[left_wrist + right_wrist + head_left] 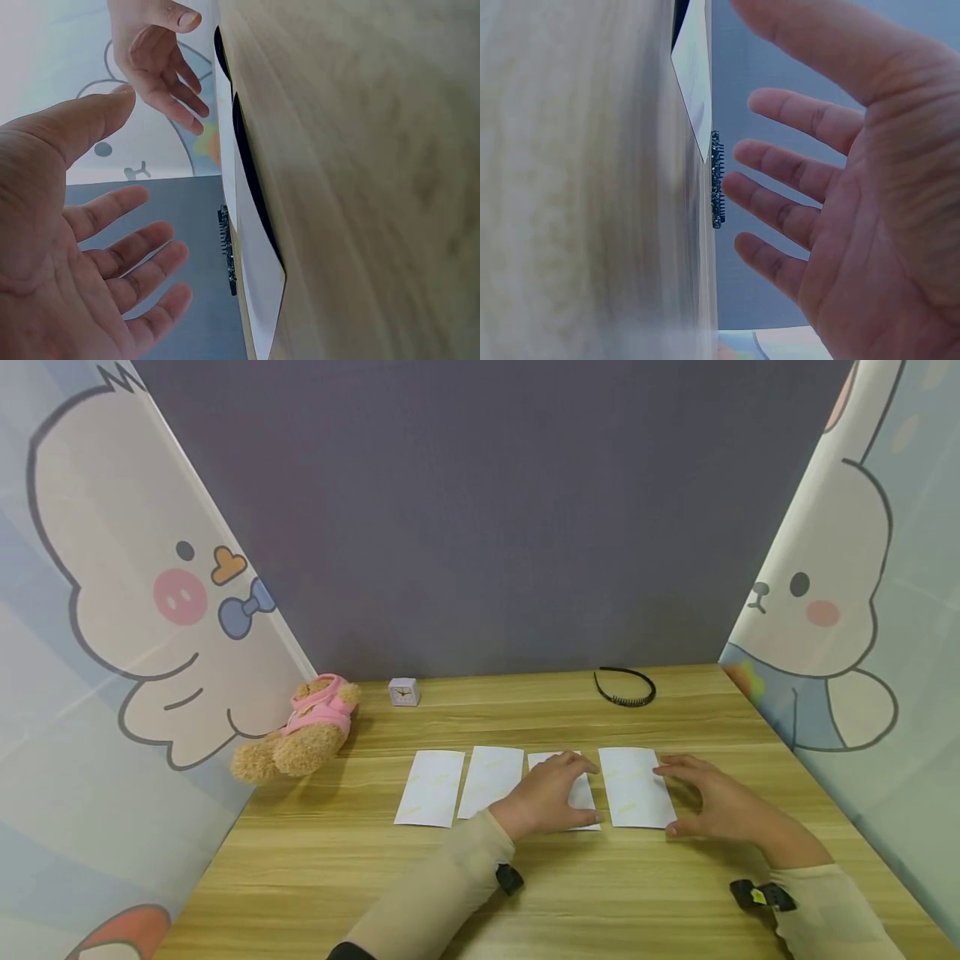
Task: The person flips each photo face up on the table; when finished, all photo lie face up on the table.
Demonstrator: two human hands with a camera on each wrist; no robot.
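Note:
Several white paper sheets lie in a row on the wooden table. My left hand hovers over the third sheet from the left, partly hiding it, with fingers spread and the palm turned right. Just to its right is the rightmost sheet, which has faint yellow marks. At that sheet's right edge my right hand is spread, its palm facing the left hand. Both wrist views show relaxed fingers with nothing held. Further left lie the second sheet and the leftmost sheet.
At the back right of the table lies a black toothed headband. A small square clock stands at the back left. Beside it, a plush toy in pink leans by the left panel. A grey panel closes the back.

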